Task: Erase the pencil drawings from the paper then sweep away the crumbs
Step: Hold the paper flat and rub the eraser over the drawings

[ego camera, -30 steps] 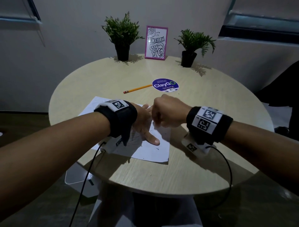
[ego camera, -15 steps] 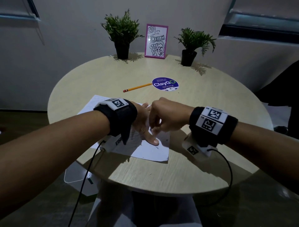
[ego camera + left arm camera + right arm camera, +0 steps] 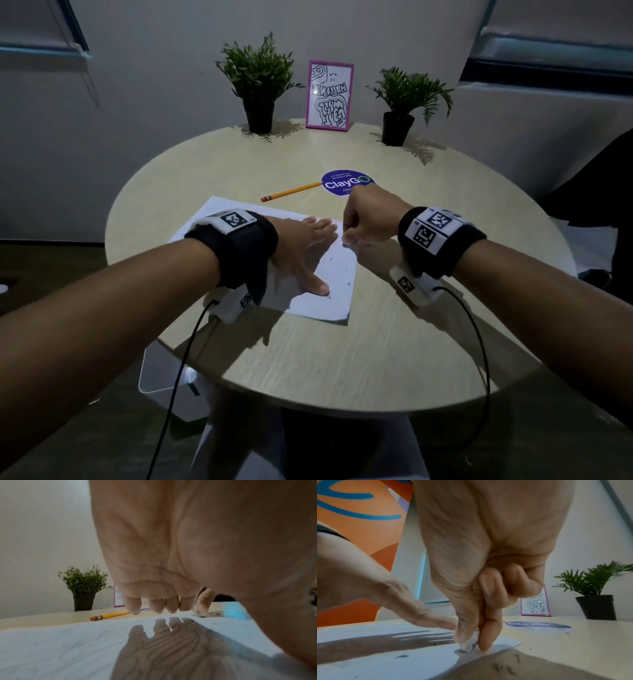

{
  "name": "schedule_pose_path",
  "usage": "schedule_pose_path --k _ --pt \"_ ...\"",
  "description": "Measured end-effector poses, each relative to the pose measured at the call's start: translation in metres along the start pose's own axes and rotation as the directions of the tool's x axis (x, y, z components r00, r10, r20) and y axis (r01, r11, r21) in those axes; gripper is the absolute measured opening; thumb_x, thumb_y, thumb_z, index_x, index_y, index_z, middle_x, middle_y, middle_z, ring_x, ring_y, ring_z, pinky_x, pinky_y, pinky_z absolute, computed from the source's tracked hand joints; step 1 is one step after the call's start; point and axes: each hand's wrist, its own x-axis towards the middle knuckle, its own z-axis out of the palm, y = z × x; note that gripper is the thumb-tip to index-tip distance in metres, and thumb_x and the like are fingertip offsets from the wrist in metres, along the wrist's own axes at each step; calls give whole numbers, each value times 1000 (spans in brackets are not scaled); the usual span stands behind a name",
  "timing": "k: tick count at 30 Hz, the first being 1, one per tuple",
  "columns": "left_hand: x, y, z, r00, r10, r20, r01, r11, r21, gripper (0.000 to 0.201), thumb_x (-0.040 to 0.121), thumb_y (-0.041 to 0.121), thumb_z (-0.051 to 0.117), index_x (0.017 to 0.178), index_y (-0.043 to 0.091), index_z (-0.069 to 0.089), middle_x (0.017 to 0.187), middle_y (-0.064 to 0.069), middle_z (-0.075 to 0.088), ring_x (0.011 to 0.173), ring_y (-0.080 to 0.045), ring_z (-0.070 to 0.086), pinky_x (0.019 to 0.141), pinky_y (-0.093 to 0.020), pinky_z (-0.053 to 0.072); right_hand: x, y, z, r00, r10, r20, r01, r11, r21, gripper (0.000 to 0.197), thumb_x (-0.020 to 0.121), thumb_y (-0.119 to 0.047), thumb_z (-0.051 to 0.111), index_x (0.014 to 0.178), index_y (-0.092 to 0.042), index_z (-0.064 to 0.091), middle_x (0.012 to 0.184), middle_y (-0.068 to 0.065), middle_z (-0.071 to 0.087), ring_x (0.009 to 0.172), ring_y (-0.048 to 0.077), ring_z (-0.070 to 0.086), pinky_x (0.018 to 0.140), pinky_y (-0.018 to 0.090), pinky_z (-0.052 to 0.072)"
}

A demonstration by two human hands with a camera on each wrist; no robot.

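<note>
The right hand (image 3: 368, 219) has shifted to the far right corner of the paper (image 3: 337, 274), pinching the eraser (image 3: 470, 645), while the flat left hand (image 3: 301, 253) pins the sheet; crumbs remain unswept.

Head view looks down; both wrist views skim the paper (image 3: 337, 277) closely.
</note>
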Motion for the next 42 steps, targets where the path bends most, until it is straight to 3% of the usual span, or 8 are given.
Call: schedule_pose_path --k 3,8,17,22,28,33,39,42 --pt "-8 -7 0 999 -4 48 6 999 -32 113 77 76 60 158 33 -6 165 15 -10 153 -14 1 123 -45 12 6 4 -3 999 32 7 -32 999 7 9 75 -27 85 73 -20 79 62 -10 69 63 6 63 59 30 51" --pt "-7 -9 5 997 -27 67 31 998 -52 115 75 76 62 156 37 -11 163 21 -15 152 -10 -9 123 -50 8 2 -2 -7 1000 -7 17 8 999 -45 11 76 -26 86 80 -17 80 65 -9 68 66 4 59 70 34 58" --pt "-7 -1 2 993 -39 111 42 999 -31 114 72 78 64 155 44 -7 163 14 -19 152 -17 -13 122 -54 12 -34 -41 0 940 -301 163 306 952 -6 13 78 -30 84 84 -19 81 75 -3 75 71 13 66 63 30 54" --pt "-3 -2 5 994 -43 96 45 999 -22 124 70 78 65 156 37 -15 162 17 -21 152 -15 -15 122 -56 8 -16 -23 -3 992 -128 23 129 991 -43 16 78 -33 84 83 -18 81 74 -1 74 72 17 66 65 38 58" --pt "-7 0 1 995 -38 96 41 999 -27 115 72 76 66 157 38 -1 165 12 -13 153 -19 -13 120 -58 13 -44 -47 3 939 -310 149 311 950 15 9 78 -26 82 81 -18 81 75 -3 74 72 15 65 66 34 54" --pt "-3 1 5 995 -68 73 68 998 -3 124 70 78 65 156 36 -13 163 15 -19 153 -17 -11 122 -54 8 -19 -19 -1 993 -121 13 121 990 -76 14 80 -32 81 84 -18 80 76 -3 73 75 18 64 61 32 51" --pt "3 -6 9 996 -48 72 48 999 -1 130 61 87 64 153 45 -17 163 14 -21 153 -21 -11 120 -58 8 -40 -29 0 951 -257 168 263 965 -13 3 78 -24 83 80 -23 80 72 -10 73 69 4 62 64 31 54" --pt "4 1 5 991 -82 110 78 996 40 125 67 81 65 153 45 -18 162 11 -24 153 -23 -12 120 -56 5 -31 -14 -5 979 -178 97 183 982 -40 11 78 -30 84 84 -21 81 76 -6 75 74 12 67 67 37 58"
